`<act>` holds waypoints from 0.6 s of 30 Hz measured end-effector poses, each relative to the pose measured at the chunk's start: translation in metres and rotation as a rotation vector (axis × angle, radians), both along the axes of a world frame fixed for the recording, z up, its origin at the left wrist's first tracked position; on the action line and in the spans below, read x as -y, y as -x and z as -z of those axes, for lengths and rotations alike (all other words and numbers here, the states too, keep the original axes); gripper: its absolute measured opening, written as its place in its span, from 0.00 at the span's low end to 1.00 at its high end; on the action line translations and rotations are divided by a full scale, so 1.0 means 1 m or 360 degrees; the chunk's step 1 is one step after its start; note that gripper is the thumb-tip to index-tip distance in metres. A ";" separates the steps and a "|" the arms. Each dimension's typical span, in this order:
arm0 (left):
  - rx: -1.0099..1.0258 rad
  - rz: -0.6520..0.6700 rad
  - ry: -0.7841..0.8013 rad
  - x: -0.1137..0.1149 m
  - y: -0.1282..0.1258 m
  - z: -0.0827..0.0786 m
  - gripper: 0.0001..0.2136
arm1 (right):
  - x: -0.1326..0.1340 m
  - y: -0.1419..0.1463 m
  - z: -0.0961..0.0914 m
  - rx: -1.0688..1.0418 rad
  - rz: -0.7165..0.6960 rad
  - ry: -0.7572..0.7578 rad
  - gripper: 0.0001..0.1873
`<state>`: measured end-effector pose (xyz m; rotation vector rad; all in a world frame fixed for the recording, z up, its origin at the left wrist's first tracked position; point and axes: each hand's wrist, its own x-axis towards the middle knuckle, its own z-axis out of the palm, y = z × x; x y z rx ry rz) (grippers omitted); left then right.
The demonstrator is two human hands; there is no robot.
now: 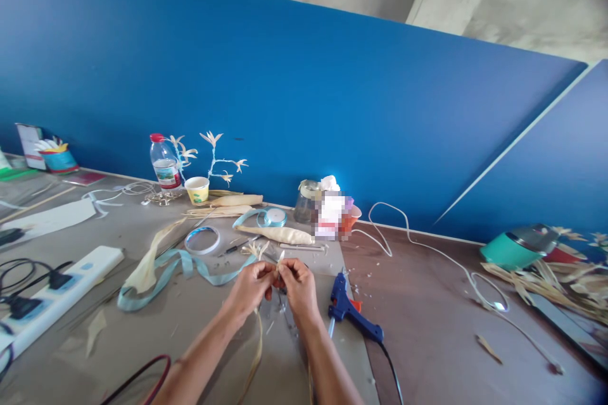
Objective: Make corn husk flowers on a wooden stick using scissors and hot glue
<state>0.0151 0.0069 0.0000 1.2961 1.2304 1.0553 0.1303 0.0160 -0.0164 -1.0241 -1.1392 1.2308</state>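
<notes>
My left hand and my right hand meet over the grey mat, fingertips pinched together. Between them a small pale piece of corn husk sticks up; its lower end is hidden by the fingers. Just behind my left hand lies a small husk flower, close to a light-blue ribbon. A whole dried corn husk lies farther back. To the right of my right hand rests a blue hot glue gun on its side. A long husk strip runs below my left hand.
A white power strip with black plugs lies at left. Behind stand a bottle, a paper cup with flowered twigs, and a glass jar. A tape roll lies left of centre. At right are a white cable and a husk pile.
</notes>
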 end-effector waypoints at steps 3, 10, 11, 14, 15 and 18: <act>-0.0010 -0.0017 -0.0017 0.000 -0.002 0.000 0.14 | 0.000 0.003 0.004 -0.0038 0.0080 0.0045 0.08; -0.0131 -0.0074 -0.0092 0.002 -0.004 0.001 0.12 | 0.002 0.007 0.004 -0.0118 0.0168 0.0086 0.08; -0.0141 -0.0078 -0.0100 0.002 -0.004 0.001 0.12 | 0.002 0.008 0.004 -0.0134 0.0169 0.0092 0.08; -0.0141 -0.0080 -0.0116 0.003 -0.005 0.003 0.11 | 0.003 0.009 0.004 -0.0265 0.0166 0.0099 0.08; -0.0133 -0.0082 -0.0113 0.003 -0.005 0.003 0.10 | 0.003 0.009 0.004 -0.0327 0.0168 0.0099 0.08; -0.0123 -0.0098 -0.0103 0.004 -0.005 0.001 0.10 | 0.002 0.008 0.004 -0.0462 0.0185 0.0112 0.12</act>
